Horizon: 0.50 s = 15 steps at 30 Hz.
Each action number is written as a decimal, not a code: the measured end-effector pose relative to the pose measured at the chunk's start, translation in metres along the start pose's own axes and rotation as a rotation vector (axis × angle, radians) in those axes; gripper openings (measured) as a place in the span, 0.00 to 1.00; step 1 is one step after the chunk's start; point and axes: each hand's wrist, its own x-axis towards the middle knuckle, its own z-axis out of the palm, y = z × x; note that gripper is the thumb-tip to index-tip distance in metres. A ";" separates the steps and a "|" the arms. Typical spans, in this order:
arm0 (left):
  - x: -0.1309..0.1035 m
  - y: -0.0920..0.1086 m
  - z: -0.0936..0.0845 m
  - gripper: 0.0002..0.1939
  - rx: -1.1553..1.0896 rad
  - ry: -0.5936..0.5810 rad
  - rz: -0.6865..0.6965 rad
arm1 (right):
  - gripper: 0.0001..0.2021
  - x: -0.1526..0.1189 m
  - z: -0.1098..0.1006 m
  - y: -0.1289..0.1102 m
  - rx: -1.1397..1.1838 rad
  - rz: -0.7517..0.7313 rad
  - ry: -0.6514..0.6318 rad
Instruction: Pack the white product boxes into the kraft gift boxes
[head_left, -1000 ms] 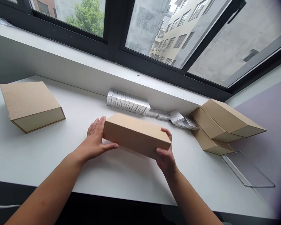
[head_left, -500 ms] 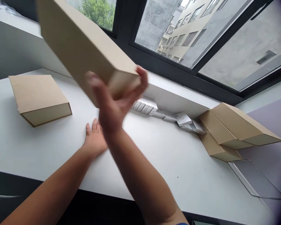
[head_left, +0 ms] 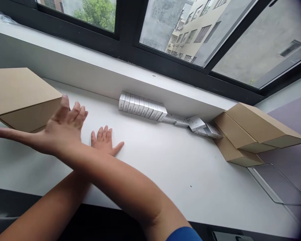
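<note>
My right hand (head_left: 62,134) is over the left part of the table, its arm crossing above my left forearm. Its fingers are spread, thumb out to the left, right in front of a tan cardboard box (head_left: 22,88). The index fingertip overlaps the box's near right corner; whether it touches I cannot tell. A second tan box (head_left: 40,129) shows beneath the first, mostly hidden by the hand. My left hand (head_left: 102,142) lies flat and open on the white table, fingers apart, holding nothing.
A row of small white boxes (head_left: 140,107) stands along the window-side wall, with several more lying loosely (head_left: 197,124) to its right. Stacked tan boxes (head_left: 256,130) and a wire frame (head_left: 268,197) are at the right end. A dark-framed window (head_left: 130,50) lies behind the sill.
My right hand has carried the tan box down to the left, onto the other box there, and its fingers have opened. My left hand stays flat on the table. The view has shifted slightly.
</note>
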 end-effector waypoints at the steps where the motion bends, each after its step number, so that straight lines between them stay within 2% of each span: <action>1: -0.001 0.000 0.003 0.46 -0.021 0.036 0.008 | 0.58 -0.005 -0.013 0.016 0.005 0.012 0.064; 3: 0.000 0.001 0.007 0.47 -0.053 0.090 0.044 | 0.55 -0.017 -0.046 0.063 -0.048 0.030 0.213; 6: 0.013 0.013 0.009 0.51 -0.038 0.082 0.012 | 0.47 -0.042 -0.104 0.162 -0.252 0.154 0.398; 8: 0.033 0.028 0.009 0.55 -0.030 0.061 -0.055 | 0.41 -0.066 -0.140 0.230 -0.325 0.311 0.514; 10: 0.060 0.045 0.010 0.56 -0.058 0.070 -0.068 | 0.38 -0.090 -0.165 0.282 -0.345 0.446 0.605; 12: 0.089 0.060 0.009 0.58 -0.111 0.110 -0.072 | 0.35 -0.108 -0.178 0.312 -0.319 0.586 0.733; 15: 0.127 0.076 0.008 0.62 -0.204 0.192 -0.101 | 0.35 -0.117 -0.178 0.323 -0.306 0.603 0.804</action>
